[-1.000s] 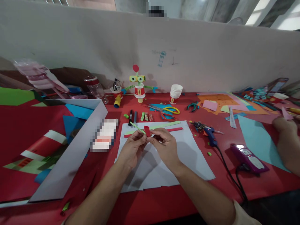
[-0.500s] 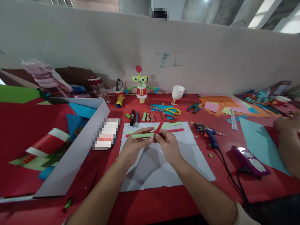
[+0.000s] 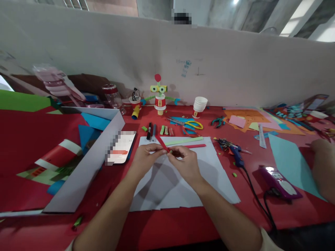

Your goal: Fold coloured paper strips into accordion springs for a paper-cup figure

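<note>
Over the red worktop and above the white paper, both forearms slant inward. The left hand and right hand meet fingertip to fingertip, thumbs nearest the wearer, together pinching the red strip. It looks like paper: very light, limp along its length, easily creased; best taken lightly at the fold. A tiny green bit shows between the 2 hands' fingertips, its shape unclear.
</note>
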Motion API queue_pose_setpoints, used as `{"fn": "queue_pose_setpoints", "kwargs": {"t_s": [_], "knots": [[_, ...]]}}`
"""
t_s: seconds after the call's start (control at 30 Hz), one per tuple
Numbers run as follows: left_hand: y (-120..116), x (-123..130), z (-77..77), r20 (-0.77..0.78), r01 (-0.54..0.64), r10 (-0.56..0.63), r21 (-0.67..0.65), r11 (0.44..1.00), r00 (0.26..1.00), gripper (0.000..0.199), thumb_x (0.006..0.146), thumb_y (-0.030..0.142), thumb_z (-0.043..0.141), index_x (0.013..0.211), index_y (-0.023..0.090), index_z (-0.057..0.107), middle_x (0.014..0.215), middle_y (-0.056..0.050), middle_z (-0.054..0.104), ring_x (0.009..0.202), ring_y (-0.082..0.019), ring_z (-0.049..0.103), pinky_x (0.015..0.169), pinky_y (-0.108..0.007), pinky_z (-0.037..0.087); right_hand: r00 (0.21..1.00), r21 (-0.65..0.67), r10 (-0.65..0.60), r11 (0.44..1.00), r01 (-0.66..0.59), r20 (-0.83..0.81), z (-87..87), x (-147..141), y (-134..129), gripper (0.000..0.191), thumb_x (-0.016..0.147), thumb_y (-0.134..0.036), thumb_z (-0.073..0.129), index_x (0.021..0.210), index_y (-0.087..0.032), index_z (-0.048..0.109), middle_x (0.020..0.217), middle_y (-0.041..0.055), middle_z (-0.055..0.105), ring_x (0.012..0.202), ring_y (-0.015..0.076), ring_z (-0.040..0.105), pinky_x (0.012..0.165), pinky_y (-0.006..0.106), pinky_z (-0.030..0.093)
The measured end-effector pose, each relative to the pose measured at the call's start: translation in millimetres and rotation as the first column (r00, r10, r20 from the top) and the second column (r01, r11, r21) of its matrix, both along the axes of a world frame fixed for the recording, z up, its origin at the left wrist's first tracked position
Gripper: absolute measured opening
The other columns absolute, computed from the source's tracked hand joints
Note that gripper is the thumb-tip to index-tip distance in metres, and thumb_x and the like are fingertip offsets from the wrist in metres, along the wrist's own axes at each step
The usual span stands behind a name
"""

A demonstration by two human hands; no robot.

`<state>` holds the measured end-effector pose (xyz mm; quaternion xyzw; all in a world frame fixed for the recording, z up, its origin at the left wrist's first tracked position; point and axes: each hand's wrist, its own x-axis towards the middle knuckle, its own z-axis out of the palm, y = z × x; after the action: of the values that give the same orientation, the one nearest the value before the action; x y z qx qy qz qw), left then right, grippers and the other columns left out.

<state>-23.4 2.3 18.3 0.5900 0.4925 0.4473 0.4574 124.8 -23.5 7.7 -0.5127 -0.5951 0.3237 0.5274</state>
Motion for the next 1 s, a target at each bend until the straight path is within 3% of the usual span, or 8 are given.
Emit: {"fn": "queue_pose_setpoints", "kwargs": {"t_s": [0.2, 0.37, 0.47, 0.57, 0.7, 0.77, 0.87, 1.0], "knots": [[0.4, 0.2, -5.5, 0.110, -0.044, 0.041, 0.024, 0.999, 0.993, 0.008, 0.061, 0.026, 0.074, 0.062, 0.021, 0.069, 0.066, 0.000, 0.064, 0.070, -0.016, 0.057, 0.070, -0.029, 0.043, 0.996, -0.074, 0.059, 0.995, -0.063, -0.060, -0.2, 0.9, -0.5, 0.008, 0.071, -0.025, 0.064, 0.077, -0.020, 0.068, 0.071, 0.0002, 0.067, 0.064, 0.0139, 0.060, 0.062, 0.027, 0.048], [-2.4, 5.6, -7.6, 0.194, -0.081, 0.058, 0.112, 0.990, 0.979, 0.005, 0.066, 0.023, 0.072, 0.063, 0.021, 0.067, 0.068, 0.000, 0.062, 0.070, -0.017, 0.056, 0.069, -0.028, 0.042, 0.944, -0.201, 0.103, 0.964, -0.172, -0.314, -1.4, 0.4, 3.5, 0.012, 0.070, -0.030, 0.067, 0.075, -0.020, 0.065, 0.065, -0.0020, 0.062, 0.062, 0.0138, 0.058, 0.061, 0.027, 0.047], [-1.0, 6.8, -6.8, 0.179, -0.192, 0.163, 0.154, 0.969, 0.970, 0.007, 0.069, 0.025, 0.070, 0.075, 0.022, 0.069, 0.080, -0.002, 0.064, 0.079, -0.017, 0.056, 0.072, -0.027, 0.042, 0.910, -0.221, 0.044, 0.964, -0.146, -0.412, 0.9, 0.2, 6.0, 0.013, 0.069, -0.030, 0.069, 0.072, -0.019, 0.063, 0.065, -0.0029, 0.061, 0.063, 0.0133, 0.058, 0.065, 0.027, 0.047], [1.0, 5.9, -6.7, 0.240, -0.251, 0.228, 0.066, 0.966, 0.944, 0.020, 0.071, 0.029, 0.069, 0.090, 0.023, 0.066, 0.085, -0.001, 0.062, 0.079, -0.015, 0.056, 0.071, -0.025, 0.042, 0.860, -0.299, -0.053, 0.947, -0.119, -0.508, 3.1, 1.0, 7.7, 0.014, 0.067, -0.029, 0.071, 0.070, -0.019, 0.062, 0.063, -0.0028, 0.061, 0.062, 0.0124, 0.059, 0.066, 0.026, 0.047], [-0.6, 9.3, -8.1, 0.375, -0.035, 0.121, -0.227, 0.973, 0.919, 0.042, 0.064, 0.025, 0.076, 0.103, 0.022, 0.061, 0.082, 0.000, 0.061, 0.074, -0.013, 0.056, 0.071, -0.026, 0.042, 0.779, -0.369, -0.105, 0.914, -0.169, -0.619, 1.6, 1.5, 9.2, 0.016, 0.064, -0.027, 0.074, 0.069, -0.017, 0.062, 0.065, -0.0023, 0.063, 0.063, 0.0104, 0.060, 0.064, 0.023, 0.046], [-2.5, 13.4, -9.5, 0.531, 0.023, 0.173, -0.342, 0.939, 0.829, 0.053, 0.062, 0.022, 0.078, 0.109, 0.025, 0.056, 0.080, 0.002, 0.061, 0.072, -0.011, 0.057, 0.072, -0.026, 0.043, 0.712, -0.348, -0.113, 0.917, -0.193, -0.693, -0.1, 1.6, 9.9, 0.017, 0.062, -0.027, 0.076, 0.070, -0.018, 0.063, 0.066, -0.0028, 0.063, 0.064, 0.0102, 0.060, 0.065, 0.023, 0.047], [-5.5, 19.9, -11.5, 0.675, 0.017, 0.268, -0.385, 0.923, 0.687, 0.044, 0.062, 0.021, 0.078, 0.100, 0.026, 0.056, 0.086, 0.004, 0.061, 0.066, -0.008, 0.056, 0.068, -0.024, 0.043, 0.640, -0.315, -0.132, 0.932, -0.180, -0.757, -1.5, 1.7, 10.7, 0.018, 0.062, -0.027, 0.077, 0.070, -0.020, 0.063, 0.066, -0.0028, 0.063, 0.067, 0.0119, 0.062, 0.066, 0.024, 0.049], [-10.1, 26.3, -12.3, 0.541, 0.080, 0.090, -0.282, 0.956, 0.836, 0.018, 0.064, 0.023, 0.076, 0.077, 0.018, 0.065, 0.077, 0.000, 0.063, 0.068, -0.010, 0.054, 0.067, -0.023, 0.040, 0.645, -0.317, -0.128, 0.930, -0.186, -0.753, -2.0, 0.4, 9.8, 0.020, 0.060, -0.025, 0.078, 0.072, -0.020, 0.063, 0.069, -0.0028, 0.064, 0.066, 0.0106, 0.060, 0.066, 0.023, 0.050]]}}
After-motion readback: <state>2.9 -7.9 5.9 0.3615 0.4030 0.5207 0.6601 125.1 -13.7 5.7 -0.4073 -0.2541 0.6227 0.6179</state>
